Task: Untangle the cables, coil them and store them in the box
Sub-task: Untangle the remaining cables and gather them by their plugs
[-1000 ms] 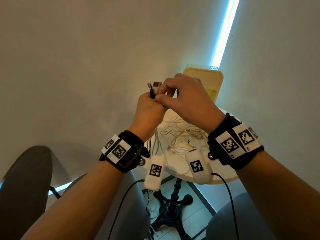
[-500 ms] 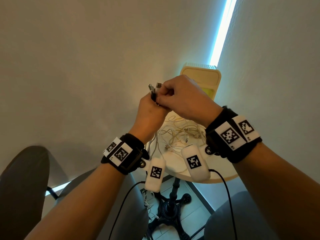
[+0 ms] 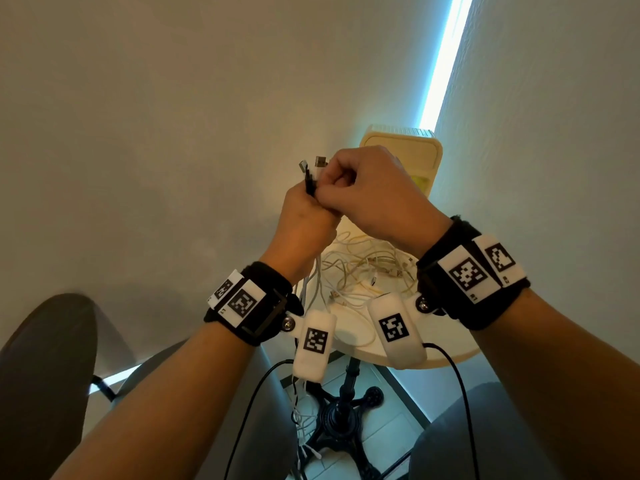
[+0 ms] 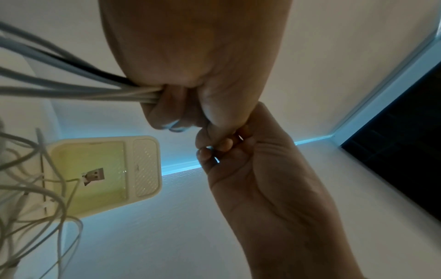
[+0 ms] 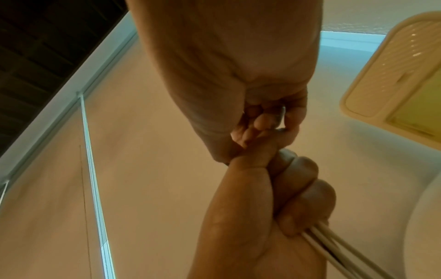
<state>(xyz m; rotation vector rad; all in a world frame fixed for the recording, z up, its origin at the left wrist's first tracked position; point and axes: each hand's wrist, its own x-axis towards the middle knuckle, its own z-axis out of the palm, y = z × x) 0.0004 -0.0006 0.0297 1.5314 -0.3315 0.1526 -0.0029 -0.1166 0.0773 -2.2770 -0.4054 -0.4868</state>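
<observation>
My left hand (image 3: 306, 216) is raised above the table and grips a bundle of white, grey and black cables (image 4: 83, 90) in its fist. Their plug ends (image 3: 311, 168) stick out above it. My right hand (image 3: 360, 188) sits against the left one, its fingers curled and pinching one metal plug (image 5: 281, 119) at the top of the bundle. The held cables hang down past my left wrist. A tangle of white cables (image 3: 363, 268) lies on the round table (image 3: 450, 355). The cream box (image 3: 405, 150) stands open behind it.
A loose USB plug (image 4: 94, 174) dangles in front of the box. Walls close in on both sides of the table, with a bright strip (image 3: 443, 64) in the corner. Below are the table's black pedestal base (image 3: 341, 410), cable ends hanging to the floor, and a dark chair (image 3: 45, 375) at the left.
Both hands stay pressed together around the bundle. My right fingers have curled in tighter on the plug ends, and the hands have drifted slightly.
</observation>
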